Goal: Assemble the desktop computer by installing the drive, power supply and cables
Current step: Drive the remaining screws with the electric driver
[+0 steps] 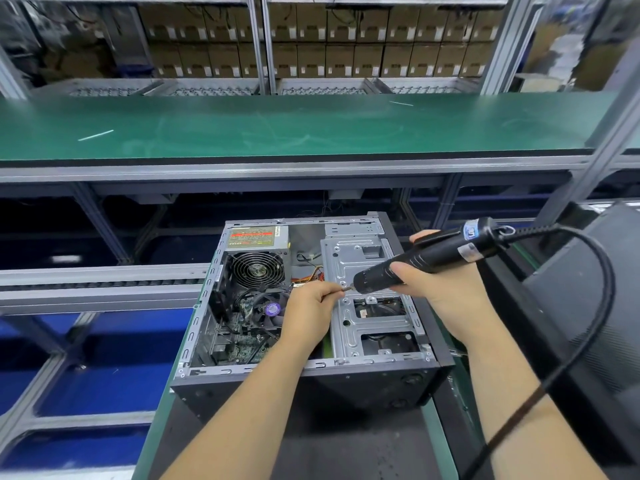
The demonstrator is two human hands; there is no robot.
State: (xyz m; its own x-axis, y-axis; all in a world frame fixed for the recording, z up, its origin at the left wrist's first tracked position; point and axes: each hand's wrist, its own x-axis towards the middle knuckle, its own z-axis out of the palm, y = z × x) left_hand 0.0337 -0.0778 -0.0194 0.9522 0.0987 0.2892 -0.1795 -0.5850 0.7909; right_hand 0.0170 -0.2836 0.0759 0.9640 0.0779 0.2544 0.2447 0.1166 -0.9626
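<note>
Black electric screwdriver (429, 258) gripped in right hand (440, 282), tip over the drive cage (360, 306); left hand (308, 310) pinches the bit (346, 289) just beside it.

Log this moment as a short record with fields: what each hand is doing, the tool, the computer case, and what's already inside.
left hand: left hand pinches something small, likely a screw, at the screwdriver's tip
right hand: right hand grips the electric screwdriver
tool position: tilted, tip over the metal drive cage
tool cord: black cord trails off to the right
case: computer case lies on its side, open at the top
already inside: power supply at the far left corner; motherboard with its cooler fan
</note>
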